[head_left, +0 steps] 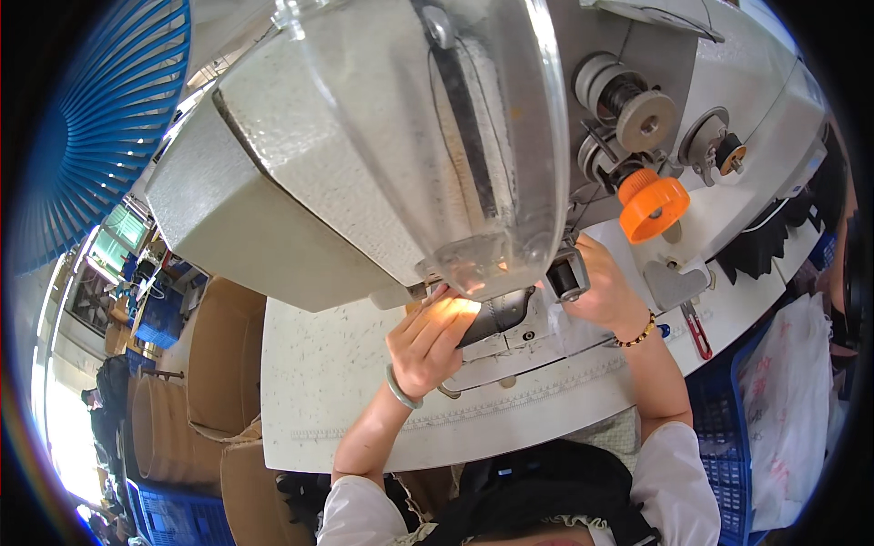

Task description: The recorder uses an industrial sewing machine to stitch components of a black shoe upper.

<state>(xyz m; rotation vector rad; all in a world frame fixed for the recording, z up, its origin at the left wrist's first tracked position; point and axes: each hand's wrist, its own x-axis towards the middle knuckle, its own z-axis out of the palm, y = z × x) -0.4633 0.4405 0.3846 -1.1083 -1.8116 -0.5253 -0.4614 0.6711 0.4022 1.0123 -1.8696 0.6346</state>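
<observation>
A large light-grey sewing machine (319, 200) fills the upper middle, with a clear plastic guard (382, 100) over its front. My left hand (426, 344), a pale bangle at its wrist, presses its closed fingers on a curved black piece (499, 317) below the machine head, under a bright lamp glow. That piece looks smooth; its far part is hidden by the machine. On the other side, my right hand (601, 289), with a beaded bracelet, reaches in beside a dark metal machine part (568, 276). Its fingertips are hidden behind that part, so its grip does not show.
An orange knob (653, 206) and thread-tension discs jut out above my right hand. Red-handled snips (698, 335) lie on the white table (337, 400). Black pieces (760, 250) sit at the right edge. A blue crate (719, 437), cardboard boxes (223, 355) and a blue fan (118, 118) surround the table.
</observation>
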